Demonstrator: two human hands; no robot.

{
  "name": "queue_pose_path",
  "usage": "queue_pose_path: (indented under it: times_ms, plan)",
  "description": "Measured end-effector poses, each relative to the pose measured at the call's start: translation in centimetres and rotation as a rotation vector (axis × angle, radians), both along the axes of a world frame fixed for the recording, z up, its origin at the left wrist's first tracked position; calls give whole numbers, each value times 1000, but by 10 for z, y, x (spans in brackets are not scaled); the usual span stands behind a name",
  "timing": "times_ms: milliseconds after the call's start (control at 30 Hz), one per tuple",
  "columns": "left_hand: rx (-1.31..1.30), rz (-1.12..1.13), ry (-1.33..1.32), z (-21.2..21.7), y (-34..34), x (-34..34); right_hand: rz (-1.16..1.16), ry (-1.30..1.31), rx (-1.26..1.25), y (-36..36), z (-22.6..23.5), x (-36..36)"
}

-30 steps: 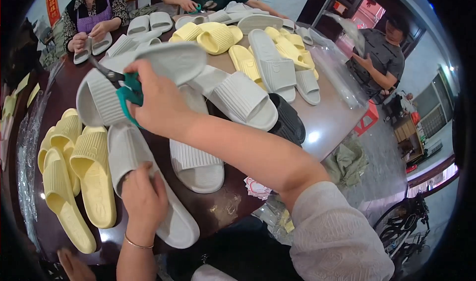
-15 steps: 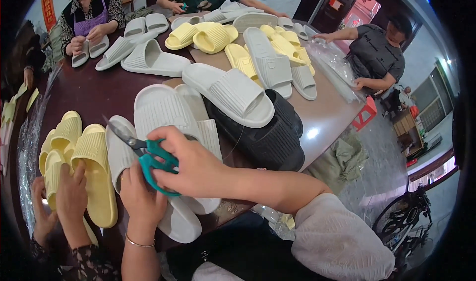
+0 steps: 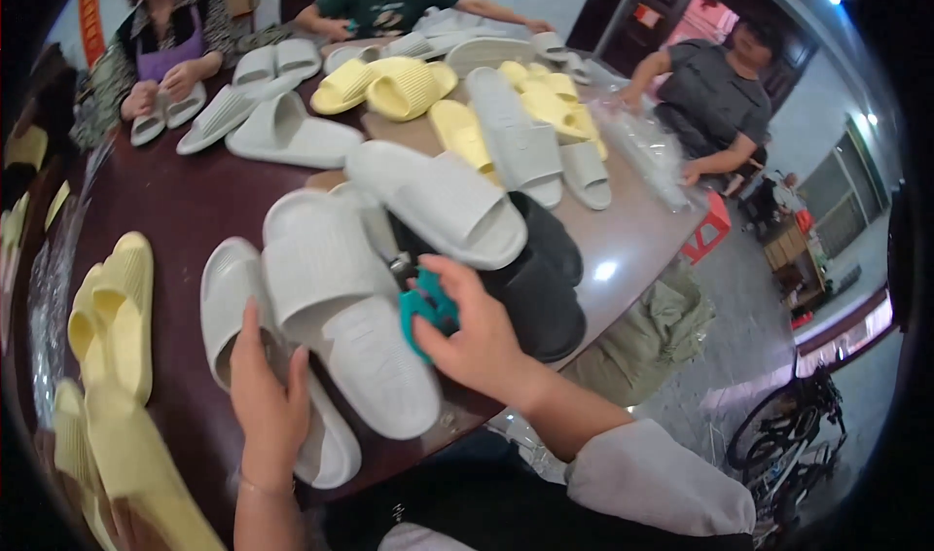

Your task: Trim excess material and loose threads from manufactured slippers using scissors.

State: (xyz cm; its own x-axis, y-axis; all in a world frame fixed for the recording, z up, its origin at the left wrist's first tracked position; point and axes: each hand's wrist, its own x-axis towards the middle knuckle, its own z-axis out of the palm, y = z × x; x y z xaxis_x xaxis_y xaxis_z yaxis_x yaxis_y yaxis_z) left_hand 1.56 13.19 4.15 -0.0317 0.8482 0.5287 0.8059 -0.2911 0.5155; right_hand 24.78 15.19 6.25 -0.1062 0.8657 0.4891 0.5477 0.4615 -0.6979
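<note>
My right hand is closed round a pair of teal-handled scissors. Their dark metal part shows over the grey slippers, but the blades are mostly hidden. Beneath and left of them lies a large light-grey slide slipper with a ribbed strap. My left hand rests at another grey slipper, its fingers stretched out along the strap and the thumb apart. A pair of black slippers sits just beyond my right hand, partly under a tilted grey slipper.
Yellow slippers lie on the dark red table at the left, one blurred near the lower edge. More grey and yellow slippers are heaped at the far side. Three people work around the table, one handling clear plastic.
The scissors have moved right and down with my right hand, off the left slipper. My left hand has loosened and its fingers straightened. A co-worker's hands at the left have withdrawn with yellow slippers shifting.
</note>
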Motion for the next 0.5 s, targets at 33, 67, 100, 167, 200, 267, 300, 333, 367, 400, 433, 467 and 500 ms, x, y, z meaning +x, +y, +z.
queue_pose_path:
  times_ms: [33,67,100,167,200,267,300,333,367,400,433,467,500]
  plan:
    - [-19,-20,-26,1,-3,3,33,50,-83,2,1,1]
    - [-12,-41,-30,2,-9,3,83,118,-177,3,-3,-3]
    - [-40,-22,3,4,-17,1,66,116,-169,4,-5,-8]
    - [-64,4,30,12,-27,-1,199,136,-247,1,-4,-19]
    - [-49,-41,116,17,-34,-5,215,141,-250,-1,-7,-25]
    - [-29,-105,289,25,-51,-15,276,193,-327,-4,-12,-41]
    - [-99,-114,272,25,-67,-15,346,213,-381,-9,-14,-51]
    - [-168,-116,249,24,-81,-11,365,234,-408,-14,-12,-55]
    - [-255,-198,247,26,-88,-11,399,264,-444,-20,-14,-57]
    - [-333,-278,232,28,-91,-10,412,238,-382,-22,-19,-56]
    - [-333,-269,313,25,-98,-6,423,218,-317,-25,-24,-53]
    - [-330,-278,396,21,-102,-3,406,243,-319,-29,-28,-50]
    - [-354,-210,402,18,-109,-3,383,267,-322,-34,-30,-48]
